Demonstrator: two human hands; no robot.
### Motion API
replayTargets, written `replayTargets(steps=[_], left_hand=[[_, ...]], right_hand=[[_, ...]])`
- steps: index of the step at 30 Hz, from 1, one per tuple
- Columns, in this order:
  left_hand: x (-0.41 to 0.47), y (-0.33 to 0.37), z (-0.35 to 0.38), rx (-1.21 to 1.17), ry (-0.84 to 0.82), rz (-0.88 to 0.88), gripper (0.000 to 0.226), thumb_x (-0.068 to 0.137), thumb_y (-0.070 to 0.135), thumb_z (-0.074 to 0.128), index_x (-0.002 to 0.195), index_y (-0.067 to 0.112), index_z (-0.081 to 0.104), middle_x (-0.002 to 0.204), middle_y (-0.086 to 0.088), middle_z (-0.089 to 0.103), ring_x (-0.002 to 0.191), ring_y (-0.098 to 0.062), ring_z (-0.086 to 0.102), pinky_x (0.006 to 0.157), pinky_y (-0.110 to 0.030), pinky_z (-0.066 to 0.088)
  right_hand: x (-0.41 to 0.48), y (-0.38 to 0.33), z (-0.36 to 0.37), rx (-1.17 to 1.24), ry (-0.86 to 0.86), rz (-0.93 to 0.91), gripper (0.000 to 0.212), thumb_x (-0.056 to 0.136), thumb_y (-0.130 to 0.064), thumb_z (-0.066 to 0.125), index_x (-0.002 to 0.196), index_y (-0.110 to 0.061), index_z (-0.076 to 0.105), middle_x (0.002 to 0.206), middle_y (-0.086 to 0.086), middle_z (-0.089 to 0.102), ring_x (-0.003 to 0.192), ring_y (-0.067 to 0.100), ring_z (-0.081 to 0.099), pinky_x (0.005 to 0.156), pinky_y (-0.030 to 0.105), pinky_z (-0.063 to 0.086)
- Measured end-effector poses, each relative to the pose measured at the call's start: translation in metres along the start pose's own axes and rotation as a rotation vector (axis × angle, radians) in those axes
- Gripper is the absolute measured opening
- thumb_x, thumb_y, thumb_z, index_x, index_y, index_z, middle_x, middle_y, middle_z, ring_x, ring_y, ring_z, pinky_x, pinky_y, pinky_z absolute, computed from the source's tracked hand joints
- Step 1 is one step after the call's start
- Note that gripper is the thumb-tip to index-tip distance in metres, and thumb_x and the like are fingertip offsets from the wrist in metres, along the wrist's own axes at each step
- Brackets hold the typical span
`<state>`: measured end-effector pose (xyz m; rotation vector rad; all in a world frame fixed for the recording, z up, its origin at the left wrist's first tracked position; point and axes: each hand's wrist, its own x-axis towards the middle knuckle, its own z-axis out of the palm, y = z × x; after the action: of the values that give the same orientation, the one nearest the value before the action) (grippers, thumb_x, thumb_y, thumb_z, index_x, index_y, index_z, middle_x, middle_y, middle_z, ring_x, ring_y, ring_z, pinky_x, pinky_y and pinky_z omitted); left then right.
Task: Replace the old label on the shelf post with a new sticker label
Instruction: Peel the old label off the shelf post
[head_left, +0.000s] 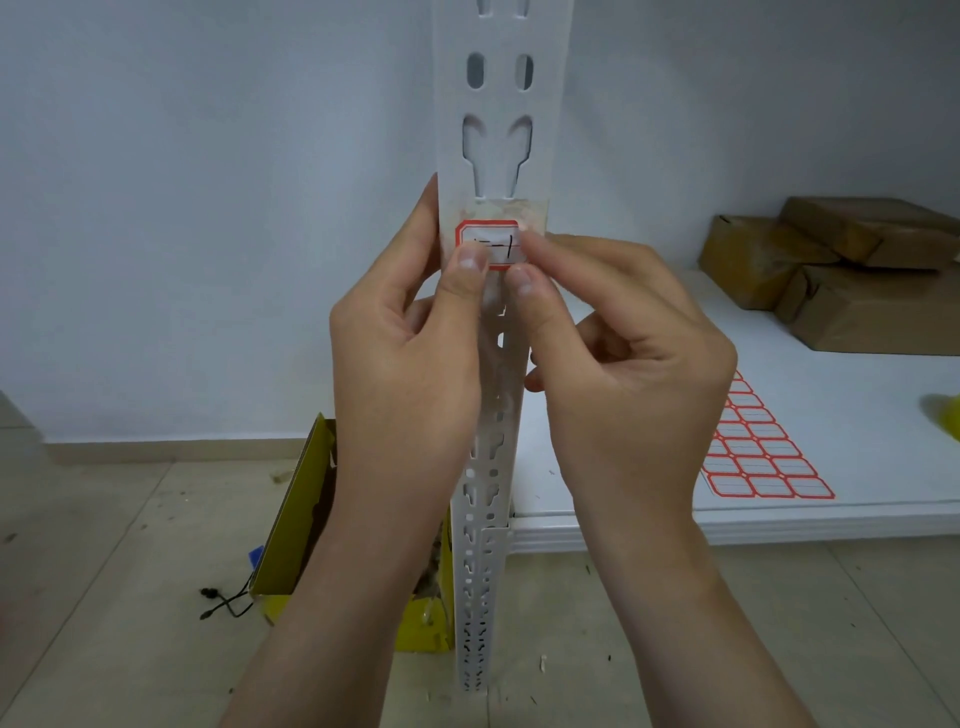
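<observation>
A white perforated shelf post (498, 156) stands upright in the middle of the view. On it lies a patch of old tape residue (493, 210). A red-bordered sticker label (491, 243) with black handwriting sits over that patch. My left hand (410, 353) holds the post's left side, its thumb pressing the label's lower left corner. My right hand (613, 353) pinches the label's right edge between thumb and forefinger. The lower part of the label is hidden by my fingertips.
A sheet of red-bordered blank labels (763, 457) lies on the white shelf board (857, 415) at right. Brown wrapped parcels (831, 270) are stacked at the back right. A yellow cardboard box (296, 519) stands on the tiled floor left of the post, a black cord beside it.
</observation>
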<state>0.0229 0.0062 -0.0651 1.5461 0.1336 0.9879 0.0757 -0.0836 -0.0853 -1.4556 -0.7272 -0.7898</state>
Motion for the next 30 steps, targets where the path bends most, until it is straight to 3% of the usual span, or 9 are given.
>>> replayTargets(steps=[2, 3, 6, 7, 13, 17, 20, 26, 30], left_hand=[[0.000, 0.000, 0.000, 0.000, 0.005, -0.001, 0.042, 0.108, 0.010, 0.052, 0.150, 0.011, 0.056, 0.124, 0.008, 0.075, 0.097, 0.017, 0.071, 0.078, -0.001, 0.053], [0.000, 0.000, 0.000, -0.003, 0.007, -0.002, 0.042, 0.108, 0.010, 0.052, 0.150, 0.011, 0.056, 0.127, 0.006, 0.075, 0.099, 0.016, 0.071, 0.080, -0.002, 0.053], [0.000, 0.000, 0.000, 0.013, 0.011, 0.005, 0.041, 0.108, 0.011, 0.052, 0.149, 0.012, 0.056, 0.128, 0.007, 0.074, 0.100, 0.017, 0.070, 0.080, -0.001, 0.052], [0.000, 0.000, -0.001, 0.016, 0.010, 0.007, 0.041, 0.108, 0.011, 0.052, 0.149, 0.012, 0.057, 0.126, 0.009, 0.075, 0.098, 0.017, 0.070, 0.079, -0.001, 0.052], [0.000, 0.000, 0.000, 0.008, 0.007, 0.011, 0.041, 0.108, 0.010, 0.051, 0.149, 0.011, 0.057, 0.107, 0.021, 0.075, 0.087, 0.017, 0.071, 0.076, -0.001, 0.053], [0.001, 0.001, -0.001, 0.022, 0.013, 0.006, 0.040, 0.108, 0.013, 0.052, 0.148, 0.013, 0.058, 0.125, 0.006, 0.077, 0.102, 0.010, 0.072, 0.082, -0.004, 0.054], [0.001, 0.001, -0.001, 0.016, 0.023, 0.001, 0.041, 0.108, 0.014, 0.053, 0.149, 0.013, 0.057, 0.131, 0.003, 0.074, 0.110, 0.010, 0.070, 0.083, -0.003, 0.054], [0.001, 0.001, -0.001, 0.020, 0.029, 0.008, 0.041, 0.108, 0.017, 0.054, 0.149, 0.015, 0.058, 0.134, 0.004, 0.073, 0.116, 0.001, 0.070, 0.092, -0.012, 0.058], [0.000, 0.001, -0.001, 0.022, 0.015, 0.010, 0.041, 0.108, 0.015, 0.052, 0.149, 0.013, 0.057, 0.130, 0.005, 0.075, 0.104, 0.010, 0.072, 0.082, -0.006, 0.056]], right_hand=[[0.000, -0.002, 0.001, -0.017, -0.012, -0.007, 0.013, 0.092, -0.015, 0.079, 0.105, -0.015, 0.082, 0.105, -0.005, 0.072, 0.058, -0.002, 0.057, 0.050, 0.016, 0.049], [0.000, -0.002, 0.001, -0.007, -0.014, -0.005, 0.012, 0.092, -0.015, 0.080, 0.103, -0.017, 0.082, 0.104, -0.005, 0.072, 0.059, -0.004, 0.057, 0.050, 0.016, 0.049], [-0.001, -0.001, 0.001, 0.040, 0.003, 0.033, 0.020, 0.093, -0.016, 0.080, 0.111, -0.022, 0.078, 0.106, -0.008, 0.075, 0.055, 0.010, 0.062, 0.046, 0.036, 0.055], [-0.001, -0.001, 0.001, 0.032, 0.006, 0.035, 0.023, 0.093, -0.016, 0.080, 0.115, -0.021, 0.077, 0.107, -0.008, 0.075, 0.054, 0.010, 0.061, 0.047, 0.036, 0.055], [0.000, -0.002, 0.002, 0.002, -0.015, -0.002, 0.013, 0.091, -0.014, 0.082, 0.103, -0.018, 0.081, 0.102, -0.005, 0.072, 0.056, -0.004, 0.055, 0.051, 0.013, 0.044], [0.001, -0.002, 0.003, 0.009, 0.003, 0.043, 0.019, 0.092, -0.021, 0.081, 0.108, -0.030, 0.074, 0.106, -0.009, 0.076, 0.050, 0.021, 0.060, 0.047, 0.040, 0.056], [0.002, -0.002, 0.006, -0.015, 0.016, 0.063, 0.016, 0.092, -0.022, 0.082, 0.107, -0.027, 0.076, 0.106, -0.008, 0.076, 0.052, 0.022, 0.063, 0.047, 0.042, 0.057], [0.004, -0.004, 0.009, -0.020, 0.044, 0.088, 0.007, 0.094, -0.020, 0.079, 0.101, -0.018, 0.079, 0.100, -0.007, 0.075, 0.061, 0.017, 0.067, 0.050, 0.038, 0.056], [0.005, -0.007, 0.012, -0.016, 0.062, 0.107, 0.003, 0.094, -0.019, 0.077, 0.097, -0.017, 0.078, 0.097, -0.006, 0.074, 0.060, 0.017, 0.066, 0.050, 0.024, 0.049]])
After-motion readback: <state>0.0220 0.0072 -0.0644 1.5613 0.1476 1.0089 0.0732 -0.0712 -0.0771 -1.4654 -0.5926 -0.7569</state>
